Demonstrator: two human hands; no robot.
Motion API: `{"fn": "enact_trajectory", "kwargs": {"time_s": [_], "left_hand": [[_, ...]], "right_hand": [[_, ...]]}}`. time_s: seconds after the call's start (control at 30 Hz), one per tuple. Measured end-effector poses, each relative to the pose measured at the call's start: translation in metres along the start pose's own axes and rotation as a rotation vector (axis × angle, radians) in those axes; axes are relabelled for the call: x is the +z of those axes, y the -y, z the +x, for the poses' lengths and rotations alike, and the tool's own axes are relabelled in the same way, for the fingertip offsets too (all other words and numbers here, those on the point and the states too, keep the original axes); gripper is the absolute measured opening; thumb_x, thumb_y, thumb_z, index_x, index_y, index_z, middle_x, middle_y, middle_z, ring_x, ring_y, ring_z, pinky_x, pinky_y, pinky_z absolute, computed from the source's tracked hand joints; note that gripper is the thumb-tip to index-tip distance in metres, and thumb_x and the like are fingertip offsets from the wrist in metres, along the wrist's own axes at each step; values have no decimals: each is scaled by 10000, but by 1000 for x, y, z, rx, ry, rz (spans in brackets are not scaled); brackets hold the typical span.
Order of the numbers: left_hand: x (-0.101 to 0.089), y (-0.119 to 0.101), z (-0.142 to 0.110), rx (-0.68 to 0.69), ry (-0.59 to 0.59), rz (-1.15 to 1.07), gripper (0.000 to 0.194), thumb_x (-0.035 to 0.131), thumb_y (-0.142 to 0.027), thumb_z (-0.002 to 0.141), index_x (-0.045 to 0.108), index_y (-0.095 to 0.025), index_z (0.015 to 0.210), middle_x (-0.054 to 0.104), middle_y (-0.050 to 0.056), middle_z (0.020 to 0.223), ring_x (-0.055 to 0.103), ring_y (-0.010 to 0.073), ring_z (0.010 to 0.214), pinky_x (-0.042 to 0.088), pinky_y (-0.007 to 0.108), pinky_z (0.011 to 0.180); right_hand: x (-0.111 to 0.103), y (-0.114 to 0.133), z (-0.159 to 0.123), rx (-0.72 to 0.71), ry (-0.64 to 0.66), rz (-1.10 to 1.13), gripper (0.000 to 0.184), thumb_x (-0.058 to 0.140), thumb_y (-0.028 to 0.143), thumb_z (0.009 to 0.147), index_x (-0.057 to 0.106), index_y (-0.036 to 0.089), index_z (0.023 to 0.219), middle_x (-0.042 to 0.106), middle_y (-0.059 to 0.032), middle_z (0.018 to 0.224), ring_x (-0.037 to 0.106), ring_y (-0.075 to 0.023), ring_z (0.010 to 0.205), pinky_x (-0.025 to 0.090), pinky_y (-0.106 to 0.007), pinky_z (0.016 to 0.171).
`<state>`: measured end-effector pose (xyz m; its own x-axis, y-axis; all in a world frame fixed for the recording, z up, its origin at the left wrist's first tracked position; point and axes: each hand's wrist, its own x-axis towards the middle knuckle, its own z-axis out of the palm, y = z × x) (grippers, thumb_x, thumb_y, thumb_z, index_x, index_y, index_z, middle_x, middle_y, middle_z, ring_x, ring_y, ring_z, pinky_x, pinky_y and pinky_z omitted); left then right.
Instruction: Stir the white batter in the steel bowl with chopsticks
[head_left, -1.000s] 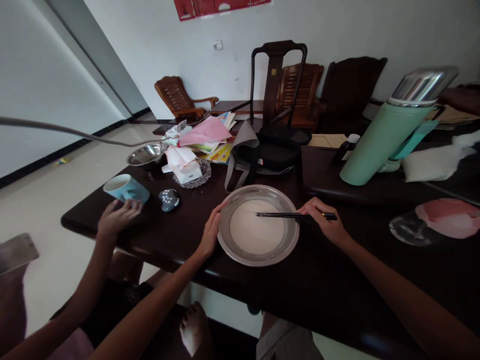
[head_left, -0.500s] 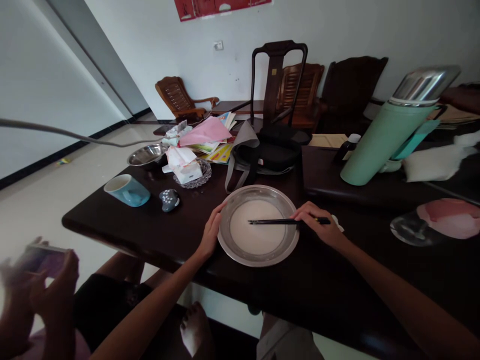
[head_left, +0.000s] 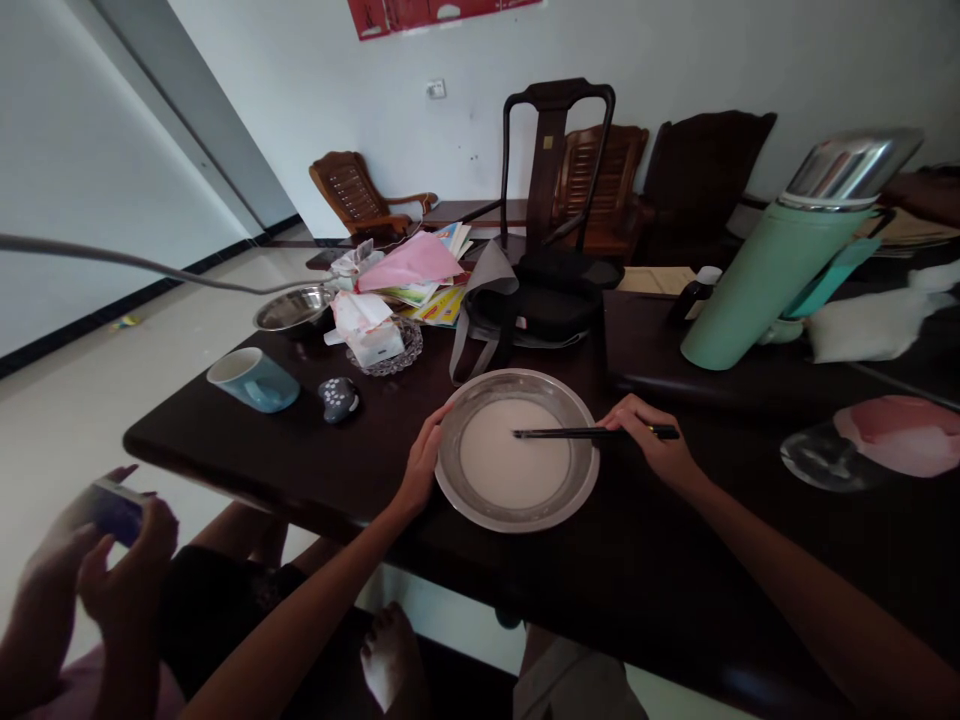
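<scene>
A wide metal bowl (head_left: 517, 524) stands on the dark table, and a milky white liquid (head_left: 514, 472) covers its bottom. My left hand (head_left: 422, 458) grips the bowl's left side, fingers along the outer wall near the rim. A pair of dark chopsticks (head_left: 562, 434) is pinched in my right hand (head_left: 651, 438) just beyond the right rim. They point left, nearly level, with their tips over the middle of the liquid. Whether the tips touch its surface I cannot tell.
Left on the table are a blue mug (head_left: 274, 388), a grey spotted object (head_left: 338, 399), a steel bowl (head_left: 292, 312) and a tissue pack (head_left: 373, 340). A green thermos (head_left: 772, 270) stands right. At lower left, another person's hands (head_left: 124, 570) hold a phone (head_left: 116, 512).
My right hand has shifted slightly right, drawing the chopstick tips from left of the liquid's middle toward its centre. My left hand and the bowl stay put. The other person's phone has moved right.
</scene>
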<state>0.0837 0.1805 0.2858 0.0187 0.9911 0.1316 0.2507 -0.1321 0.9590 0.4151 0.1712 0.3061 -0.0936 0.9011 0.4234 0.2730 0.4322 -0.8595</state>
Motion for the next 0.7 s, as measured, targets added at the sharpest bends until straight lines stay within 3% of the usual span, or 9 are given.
{"fn": "enact_trajectory", "kwargs": {"time_s": [0.17,0.33,0.5,0.7], "left_hand": [[0,0,0,-3,3,5,539,382,-505,938,521,-192,1354,551,80,1410,492,253,1294,362,389,1096],[0,1,0,8,6,-15,545,387,-509,937,524,-177,1347,543,89,1418,484,252,1303,354,390,1103],[-1,3,0,5,5,-13,549,392,-520,933,529,-184,1344,543,84,1419,483,254,1306,354,394,1105],[-1,3,0,17,19,-21,531,390,-509,941,532,-197,1347,537,77,1427,481,254,1309,347,397,1114]], "right_hand": [[2,1,0,-26,89,3,309,546,421,925,698,234,732,707,-47,777,642,-208,763,502,-375,737],[0,0,1,8,-3,-1,345,515,416,943,679,228,705,685,-43,747,636,-195,721,490,-358,699],[1,1,0,-26,81,2,306,547,416,925,695,233,729,708,-47,778,646,-211,772,502,-376,743],[-2,0,1,20,-6,23,369,505,409,950,666,225,673,673,-33,722,624,-188,702,483,-343,691]]}}
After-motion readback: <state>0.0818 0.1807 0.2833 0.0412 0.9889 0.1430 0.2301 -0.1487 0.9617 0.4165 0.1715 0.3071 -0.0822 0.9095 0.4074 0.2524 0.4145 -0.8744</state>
